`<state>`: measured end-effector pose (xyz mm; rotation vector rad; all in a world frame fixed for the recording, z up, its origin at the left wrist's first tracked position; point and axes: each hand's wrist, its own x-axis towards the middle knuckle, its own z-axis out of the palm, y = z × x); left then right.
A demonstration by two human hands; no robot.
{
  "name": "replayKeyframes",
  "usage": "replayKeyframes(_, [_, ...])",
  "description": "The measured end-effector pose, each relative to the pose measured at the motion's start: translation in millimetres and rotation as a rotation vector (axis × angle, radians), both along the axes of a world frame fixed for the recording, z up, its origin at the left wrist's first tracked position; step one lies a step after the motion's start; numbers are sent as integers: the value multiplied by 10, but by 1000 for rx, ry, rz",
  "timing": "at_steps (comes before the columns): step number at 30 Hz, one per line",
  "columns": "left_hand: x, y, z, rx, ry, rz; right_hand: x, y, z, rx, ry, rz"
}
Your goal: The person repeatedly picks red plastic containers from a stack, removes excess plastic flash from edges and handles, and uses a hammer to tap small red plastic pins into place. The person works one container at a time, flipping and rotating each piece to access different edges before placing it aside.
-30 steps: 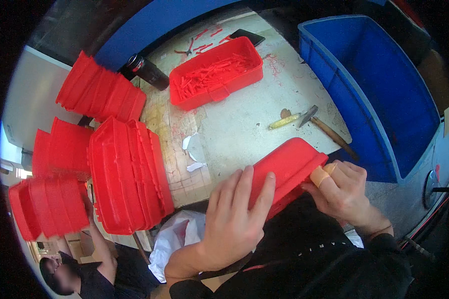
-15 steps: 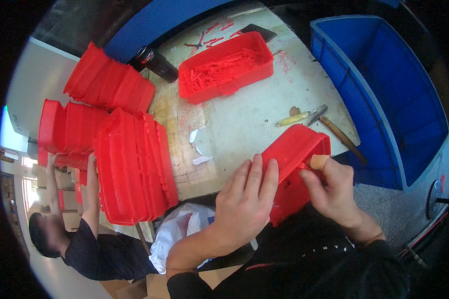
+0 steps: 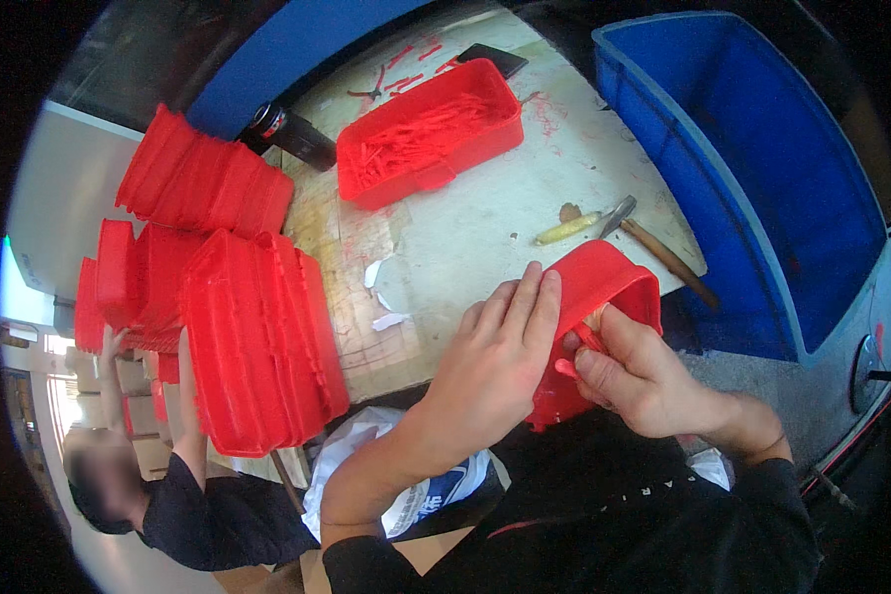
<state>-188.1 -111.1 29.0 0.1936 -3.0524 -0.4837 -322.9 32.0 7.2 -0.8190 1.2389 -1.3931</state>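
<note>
A red plastic bin [image 3: 604, 282] is tilted on its side against my body at the table's near edge. My left hand [image 3: 500, 346] holds it, the fingers lying together along its outer wall and the thumb hidden. At the bin's rim my right hand [image 3: 639, 371] is closed, pinching a small red plastic strip [image 3: 567, 367] between thumb and fingers. A tan cover shows on one finger of that hand. Whether the strip is still joined to the rim I cannot tell. Just beyond the bin lie a yellow-handled tool [image 3: 568, 229] and a hammer [image 3: 663, 252].
Red bins stand in nested stacks [image 3: 257, 342] at the left. A red bin of plastic scraps [image 3: 431, 134] sits far on the table [image 3: 445, 257], beside a black bottle [image 3: 302, 137]. A large blue crate [image 3: 703, 178] stands right. Another person [image 3: 218, 510] reaches toward the stacks.
My right hand has shifted left along the rim and now pinches a red strip. The bin has turned slightly. The other person's hands remain at the stacked bins.
</note>
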Motion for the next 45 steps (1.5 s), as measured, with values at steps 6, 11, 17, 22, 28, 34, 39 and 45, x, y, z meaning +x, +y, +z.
replayKeyframes(6, [-208,-302,-69,107,43,32,-375,-129,23,142,-70,188])
replayKeyframes(11, [-719,-1245,-44,44,-253,-7,-573,-310,135,-302,1113,-277])
replayKeyframes(17, [-1043,-1910,-915,220,-458,-125,-584,-1207,-368,-555,1837,-133])
replayKeyframes(22, [-824,-1970,-1293,49,-422,38,-671,-1562,-897,8,1909,261])
replayKeyframes(28, [-711,-1945,-1409,72,-318,208,-907,-1709,-1103,-108,1867,176])
replayKeyframes(34, [-680,-1922,-1457,36,-185,250,-923,-1718,-1181,-89,1880,256])
replayKeyframes(39, [-763,-1911,-1443,85,-162,233,-815,-1888,-986,-150,2074,406])
replayKeyframes(45, [-773,-1964,-1526,81,-87,164,-553,-2216,-759,-162,2242,631])
